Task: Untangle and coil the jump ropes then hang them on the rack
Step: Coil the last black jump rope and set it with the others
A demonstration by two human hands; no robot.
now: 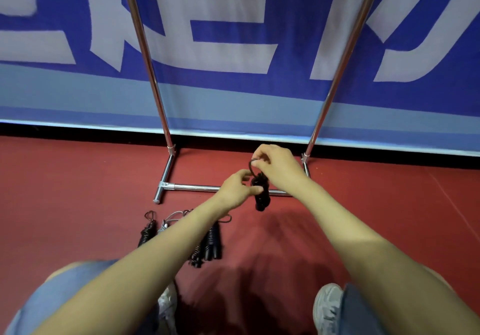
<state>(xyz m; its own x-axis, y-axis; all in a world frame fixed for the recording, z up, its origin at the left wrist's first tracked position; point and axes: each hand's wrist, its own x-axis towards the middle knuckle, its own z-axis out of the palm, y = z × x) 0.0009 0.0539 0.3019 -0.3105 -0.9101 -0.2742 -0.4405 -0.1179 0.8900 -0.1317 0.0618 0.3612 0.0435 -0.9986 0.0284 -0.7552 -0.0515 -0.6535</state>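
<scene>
Right hand: the right hand [275,163] is pinching a small loop [251,165] of cord between thumb and fingertips, holding it at the top of the bundle.
Left hand: the left hand [237,189] is gripping the middle of the same bundle from the left, its fingers curling against it just below the right hand.
Held rope: the black jump rope [261,197] is hanging as a tight coiled bundle between both hands, above the floor and in front of the rack's lower crossbar [194,187].
Ropes on the floor: a black coiled rope [146,232], a grey rope [167,220] and more black coiled ropes [211,241] are lying side by side under the left forearm.
Rack: the chrome rack [155,88] is standing on the red floor [78,192], its two uprights rising in front of a blue banner [233,93] with white lettering.
Person: grey sneakers [327,306] and blue jeans [65,290] are showing at the bottom edge.
</scene>
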